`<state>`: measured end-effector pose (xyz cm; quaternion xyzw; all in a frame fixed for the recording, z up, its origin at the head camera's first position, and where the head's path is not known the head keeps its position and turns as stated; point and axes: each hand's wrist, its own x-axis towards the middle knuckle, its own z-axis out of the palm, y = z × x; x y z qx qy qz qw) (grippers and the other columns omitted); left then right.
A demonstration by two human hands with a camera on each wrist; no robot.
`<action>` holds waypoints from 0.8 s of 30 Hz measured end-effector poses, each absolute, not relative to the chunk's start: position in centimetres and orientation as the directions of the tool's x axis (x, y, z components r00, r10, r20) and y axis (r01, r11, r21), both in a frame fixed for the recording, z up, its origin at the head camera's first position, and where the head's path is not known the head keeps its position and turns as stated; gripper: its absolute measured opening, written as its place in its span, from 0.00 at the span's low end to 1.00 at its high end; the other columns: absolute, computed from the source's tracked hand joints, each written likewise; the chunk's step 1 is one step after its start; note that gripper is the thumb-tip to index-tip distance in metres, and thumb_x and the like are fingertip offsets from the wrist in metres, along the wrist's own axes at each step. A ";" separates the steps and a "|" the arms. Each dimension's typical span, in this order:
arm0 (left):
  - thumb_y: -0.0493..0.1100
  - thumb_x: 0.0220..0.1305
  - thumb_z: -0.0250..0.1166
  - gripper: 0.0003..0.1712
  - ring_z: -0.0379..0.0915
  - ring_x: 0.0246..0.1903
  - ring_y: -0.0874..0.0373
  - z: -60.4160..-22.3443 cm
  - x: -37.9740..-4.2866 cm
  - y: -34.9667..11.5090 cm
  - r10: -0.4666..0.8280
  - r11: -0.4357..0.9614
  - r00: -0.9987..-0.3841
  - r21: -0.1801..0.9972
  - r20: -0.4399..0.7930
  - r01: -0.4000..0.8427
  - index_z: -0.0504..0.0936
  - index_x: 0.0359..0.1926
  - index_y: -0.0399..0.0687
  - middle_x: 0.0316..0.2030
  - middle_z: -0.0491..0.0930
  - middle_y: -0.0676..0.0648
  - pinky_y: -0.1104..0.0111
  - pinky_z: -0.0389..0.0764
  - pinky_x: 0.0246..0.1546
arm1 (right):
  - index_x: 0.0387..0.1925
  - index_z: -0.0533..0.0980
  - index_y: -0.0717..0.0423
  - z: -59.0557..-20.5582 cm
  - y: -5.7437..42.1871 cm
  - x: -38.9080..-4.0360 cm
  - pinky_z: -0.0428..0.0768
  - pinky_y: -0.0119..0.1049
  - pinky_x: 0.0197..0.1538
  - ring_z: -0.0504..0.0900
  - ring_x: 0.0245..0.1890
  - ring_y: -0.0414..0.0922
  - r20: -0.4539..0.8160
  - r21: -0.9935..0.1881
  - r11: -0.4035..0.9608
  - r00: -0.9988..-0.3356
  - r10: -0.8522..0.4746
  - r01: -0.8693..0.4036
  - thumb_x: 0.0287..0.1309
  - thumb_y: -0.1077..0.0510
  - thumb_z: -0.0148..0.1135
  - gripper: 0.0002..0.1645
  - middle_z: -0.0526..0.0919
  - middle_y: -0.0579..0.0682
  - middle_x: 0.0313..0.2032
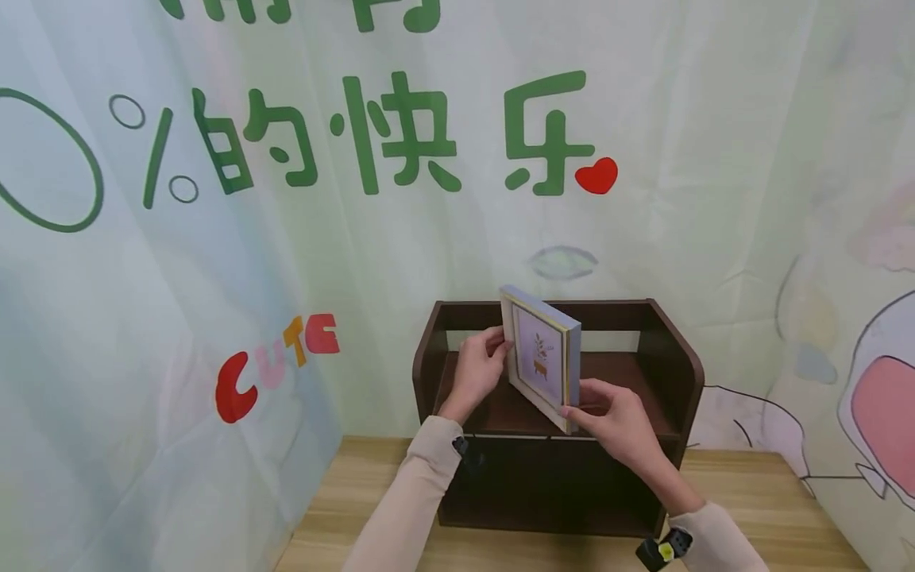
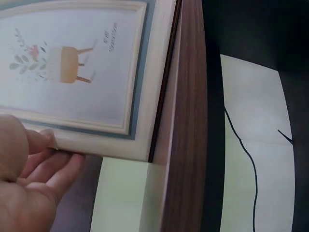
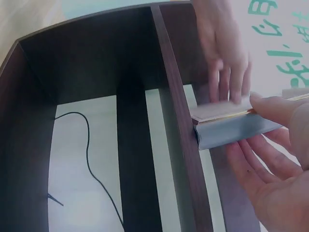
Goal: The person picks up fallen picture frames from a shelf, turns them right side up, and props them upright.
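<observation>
I hold a picture frame [image 1: 539, 357] upright with both hands, over the upper level of a dark brown shelf unit [image 1: 668, 369], its printed face turned toward me and angled to my left. Taking the frame as the middle of a dial, my left hand [image 1: 479, 365] grips its edge at nine o'clock, thumb on the front and fingers behind. My right hand [image 1: 620, 417] pinches the edge at four o'clock, thumb in front, fingers at the back. I cannot tell whether the bottom edge touches the board. The print shows a leafy plant in a legged, orange-toned pot. The unit stands on a wood-grain table [image 1: 779, 496], bare at four o'clock. On the cloth [image 1: 400, 254] behind, a red heart [image 1: 596, 175] sits between twelve and one.
</observation>
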<state>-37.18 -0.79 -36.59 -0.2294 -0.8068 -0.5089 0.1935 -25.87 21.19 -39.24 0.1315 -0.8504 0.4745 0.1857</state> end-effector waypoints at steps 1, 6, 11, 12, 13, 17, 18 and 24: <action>0.36 0.76 0.62 0.17 0.88 0.54 0.46 -36.6 -37.3 -0.7 0.187 0.371 -0.818 0.732 0.544 0.572 0.84 0.61 0.36 0.54 0.88 0.36 0.58 0.89 0.50 | 0.53 0.85 0.55 -39.2 20.9 -25.8 0.88 0.30 0.41 0.93 0.42 0.48 0.444 -0.755 0.521 -0.895 -0.041 -0.398 0.58 0.56 0.79 0.21 0.92 0.57 0.46; 0.35 0.77 0.61 0.19 0.87 0.55 0.46 -36.5 -37.9 0.1 0.258 0.358 -0.802 0.718 0.539 0.597 0.82 0.64 0.37 0.56 0.88 0.37 0.58 0.89 0.50 | 0.50 0.85 0.54 -39.3 19.4 -25.2 0.90 0.36 0.41 0.92 0.38 0.45 0.466 -0.748 0.529 -0.885 -0.011 -0.400 0.54 0.55 0.81 0.21 0.92 0.54 0.41; 0.35 0.77 0.60 0.20 0.87 0.54 0.47 -36.3 -38.1 0.8 0.301 0.363 -0.799 0.712 0.521 0.601 0.81 0.66 0.38 0.57 0.88 0.38 0.56 0.87 0.52 | 0.44 0.84 0.53 -39.4 18.0 -24.8 0.90 0.35 0.41 0.91 0.35 0.42 0.496 -0.743 0.524 -0.868 0.016 -0.415 0.51 0.54 0.84 0.20 0.91 0.51 0.38; 0.35 0.78 0.59 0.20 0.86 0.53 0.48 -36.3 -38.2 0.9 0.307 0.362 -0.800 0.714 0.515 0.599 0.81 0.67 0.39 0.57 0.87 0.38 0.56 0.87 0.53 | 0.43 0.84 0.53 -39.5 17.7 -24.8 0.90 0.34 0.41 0.91 0.35 0.41 0.499 -0.744 0.525 -0.866 0.023 -0.415 0.50 0.53 0.84 0.20 0.91 0.50 0.37; 0.35 0.78 0.59 0.21 0.86 0.53 0.48 -36.3 -38.2 1.0 0.313 0.361 -0.800 0.715 0.511 0.598 0.81 0.67 0.39 0.57 0.87 0.38 0.56 0.86 0.53 | 0.42 0.84 0.52 -39.5 17.5 -24.7 0.90 0.33 0.41 0.90 0.34 0.40 0.501 -0.745 0.524 -0.865 0.031 -0.412 0.50 0.53 0.84 0.20 0.90 0.50 0.36; 0.36 0.78 0.59 0.21 0.85 0.53 0.49 -36.5 -38.4 1.4 0.329 0.346 -0.797 0.721 0.507 0.601 0.80 0.68 0.40 0.57 0.87 0.39 0.56 0.85 0.55 | 0.40 0.83 0.52 -39.6 16.8 -24.7 0.89 0.30 0.39 0.89 0.32 0.38 0.494 -0.760 0.513 -0.868 0.057 -0.399 0.49 0.54 0.85 0.19 0.89 0.49 0.34; 0.35 0.78 0.59 0.21 0.85 0.53 0.50 -36.5 -38.4 1.5 0.330 0.342 -0.794 0.719 0.510 0.605 0.80 0.68 0.39 0.57 0.87 0.39 0.56 0.85 0.56 | 0.40 0.83 0.52 -39.6 16.7 -24.7 0.88 0.29 0.39 0.89 0.31 0.38 0.490 -0.763 0.511 -0.870 0.059 -0.395 0.50 0.54 0.84 0.19 0.89 0.49 0.34; 0.36 0.78 0.58 0.23 0.84 0.59 0.47 -36.3 -38.2 1.8 0.333 0.348 -0.797 0.720 0.504 0.601 0.78 0.70 0.39 0.60 0.86 0.38 0.53 0.84 0.61 | 0.40 0.83 0.54 -39.5 16.5 -24.6 0.88 0.29 0.38 0.89 0.31 0.38 0.494 -0.761 0.516 -0.867 0.069 -0.393 0.49 0.55 0.84 0.19 0.89 0.50 0.34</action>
